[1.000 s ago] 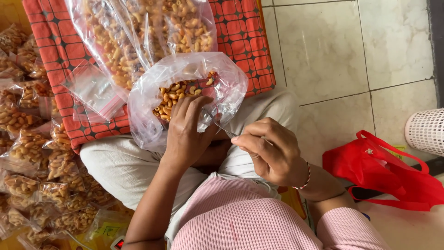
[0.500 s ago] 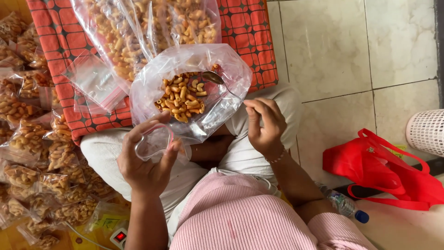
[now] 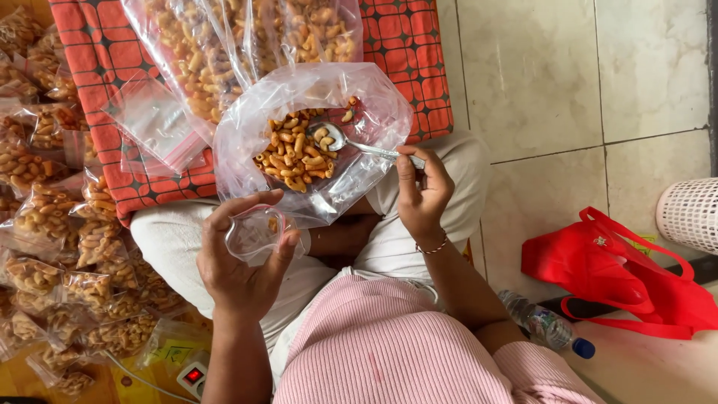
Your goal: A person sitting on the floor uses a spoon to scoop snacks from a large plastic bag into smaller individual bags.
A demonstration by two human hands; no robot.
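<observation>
My left hand (image 3: 241,262) holds a small clear plastic bag (image 3: 255,233) open above my lap, with a piece or two of the snack inside. My right hand (image 3: 421,188) grips the handle of a metal spoon (image 3: 351,144). The spoon's bowl rests among orange curled macaroni snacks (image 3: 298,152) inside a large clear plastic bag (image 3: 254,127) that sits against my knees.
A red patterned cloth (image 3: 404,52) lies under bigger bags of the snack (image 3: 217,45) and a stack of empty small bags (image 3: 149,127). Several filled small packets (image 3: 52,247) pile at left. At right are a red bag (image 3: 621,273), a white basket (image 3: 692,213) and a water bottle (image 3: 542,325).
My left hand left the big bag and now holds a small bag open. My right hand let go of the spoon, then took it again and pushed it into the snacks.
</observation>
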